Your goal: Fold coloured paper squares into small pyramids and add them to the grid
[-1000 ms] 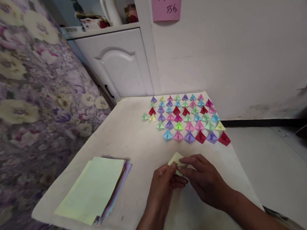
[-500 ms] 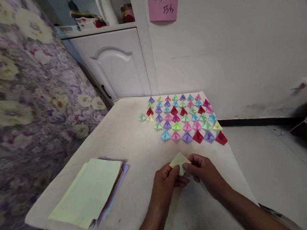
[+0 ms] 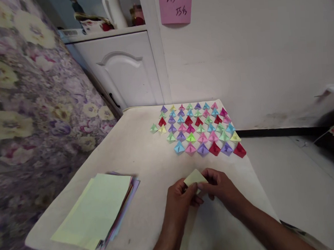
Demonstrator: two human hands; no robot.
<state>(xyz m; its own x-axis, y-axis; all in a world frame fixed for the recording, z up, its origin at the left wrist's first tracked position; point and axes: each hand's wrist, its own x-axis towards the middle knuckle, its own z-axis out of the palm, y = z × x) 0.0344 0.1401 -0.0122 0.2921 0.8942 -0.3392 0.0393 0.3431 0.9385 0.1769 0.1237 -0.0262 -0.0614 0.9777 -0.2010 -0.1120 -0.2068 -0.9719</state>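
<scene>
A small pale yellow folded paper [image 3: 195,177] is held between both hands above the near part of the table, one corner pointing away from me. My left hand [image 3: 181,197] grips its left side, with the thumb on top and fingers curled underneath. On the right edge, my right hand [image 3: 220,184] pinches the paper, its thumb close to the left thumb. The fingers cover the paper's lower part. Beyond the hands, several small folded paper boats stand in rows, among them a purple boat [image 3: 203,149] and a red boat [image 3: 214,149].
A stack of coloured paper sheets [image 3: 95,208], pale green on top, lies on the left of the cloth-covered table [image 3: 123,150]. A white cabinet [image 3: 124,71] and a wall with a pink note [image 3: 176,5] stand behind. A floral curtain [image 3: 41,110] hangs at left.
Both thumbs have drawn together over the paper's lower part, hiding more of it. The right fingers have shifted slightly along its edge. The boats and the stack remain in place.
</scene>
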